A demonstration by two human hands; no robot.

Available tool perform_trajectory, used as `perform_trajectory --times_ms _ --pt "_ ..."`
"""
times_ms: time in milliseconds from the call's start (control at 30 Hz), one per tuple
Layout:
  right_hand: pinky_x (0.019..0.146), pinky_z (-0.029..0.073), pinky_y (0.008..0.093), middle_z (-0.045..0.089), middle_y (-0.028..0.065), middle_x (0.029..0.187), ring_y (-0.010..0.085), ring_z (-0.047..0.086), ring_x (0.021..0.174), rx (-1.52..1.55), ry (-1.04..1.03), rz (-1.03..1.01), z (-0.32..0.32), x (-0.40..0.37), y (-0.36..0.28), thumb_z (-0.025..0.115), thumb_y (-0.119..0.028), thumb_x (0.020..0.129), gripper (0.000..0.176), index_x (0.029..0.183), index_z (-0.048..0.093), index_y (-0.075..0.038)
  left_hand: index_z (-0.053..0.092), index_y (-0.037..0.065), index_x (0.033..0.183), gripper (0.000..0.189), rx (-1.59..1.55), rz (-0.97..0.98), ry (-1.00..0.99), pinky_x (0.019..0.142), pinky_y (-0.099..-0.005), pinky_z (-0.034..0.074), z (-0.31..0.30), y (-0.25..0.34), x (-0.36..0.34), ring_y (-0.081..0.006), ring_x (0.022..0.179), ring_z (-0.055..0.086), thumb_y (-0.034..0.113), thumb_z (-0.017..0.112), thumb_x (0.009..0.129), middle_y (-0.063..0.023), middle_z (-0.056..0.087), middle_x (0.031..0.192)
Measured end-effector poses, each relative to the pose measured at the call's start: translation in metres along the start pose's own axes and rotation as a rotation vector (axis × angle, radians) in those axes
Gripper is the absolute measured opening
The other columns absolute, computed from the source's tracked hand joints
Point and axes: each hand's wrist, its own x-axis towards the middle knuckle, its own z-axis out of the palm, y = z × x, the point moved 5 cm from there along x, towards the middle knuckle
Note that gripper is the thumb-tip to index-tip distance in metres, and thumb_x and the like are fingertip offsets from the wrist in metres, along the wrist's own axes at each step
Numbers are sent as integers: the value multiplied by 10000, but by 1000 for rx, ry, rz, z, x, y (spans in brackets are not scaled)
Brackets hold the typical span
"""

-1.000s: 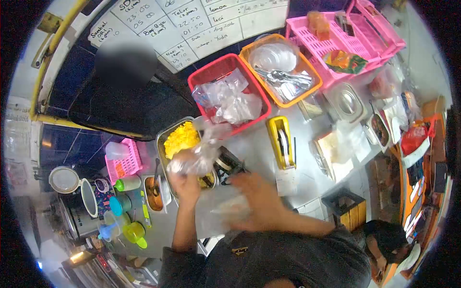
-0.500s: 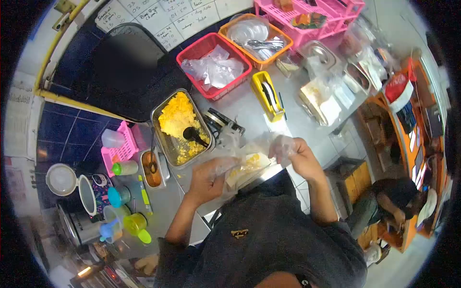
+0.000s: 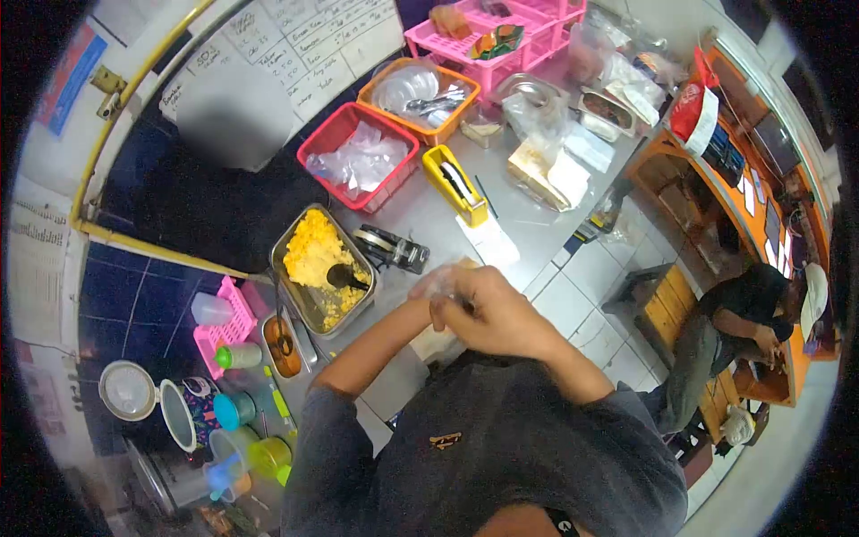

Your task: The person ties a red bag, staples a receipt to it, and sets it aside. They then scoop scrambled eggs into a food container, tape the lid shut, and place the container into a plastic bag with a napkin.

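Both hands are together over the steel counter's near edge, close to my dark shirt. My left hand (image 3: 431, 288) is closed at the top of a clear plastic bag (image 3: 436, 345), partly covered by my right hand (image 3: 494, 313). My right hand is closed around the same gathered top, its fingers bent and slightly blurred. The lower part of the bag, with something pale inside, shows beneath the hands. Left of them, a metal tray (image 3: 309, 324) holds yellow crumbly food and a black scoop (image 3: 347, 277). A black tape dispenser (image 3: 394, 249) lies just beyond the hands.
A yellow tape dispenser (image 3: 455, 183), red basket (image 3: 394, 190) and orange basket (image 3: 431, 134) stand farther back. A small pan (image 3: 284, 347) of orange-brown food and several cups are at left. Wrapped packs (image 3: 550, 174) lie at right. Another person (image 3: 716, 340) sits at far right.
My hands, which were apart at the bag's two sides, have come together at its top. The view has shifted, moving the counter items leftward in the picture.
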Motion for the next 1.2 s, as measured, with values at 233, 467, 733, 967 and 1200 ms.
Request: perform_trajectory --times_ms 233,467,733,967,1200 --pt "594 510 447 639 205 700 376 640 625 -272 92 6 -21 -25 -39 632 -71 773 120 862 663 4 632 39 1115 295 -14 50 -182 937 -445 499 22 18 33 -348 1076 617 205 546 887 -202 641 1125" --pt "564 484 423 603 195 675 367 616 594 -311 213 -36 -36 -42 -41 607 -39 756 105 837 642 18 605 43 1164 322 -8 50 -232 970 -453 481 29 24 40 -332 1131 597 228 529 911 -206 618 1189" --pt "587 497 429 624 219 722 388 625 626 -203 164 -25 -27 -52 -33 590 -33 792 175 938 664 26 575 48 1220 354 -10 65 -252 1009 -462 461 35 29 34 -314 1194 574 254 510 939 -210 590 1263" --pt "599 505 359 669 187 766 265 664 635 -151 118 102 -26 -37 -14 575 17 810 238 1030 665 29 548 52 1268 383 76 110 -153 1042 -470 443 34 37 -5 -299 1249 554 276 494 963 -214 567 1328" --pt "592 484 302 663 129 707 166 638 609 -57 95 263 -34 -36 -1 564 -16 845 208 1020 674 5 684 52 1150 515 374 -312 -173 971 -499 469 11 7 -105 -412 1046 633 492 657 885 -245 678 1073"
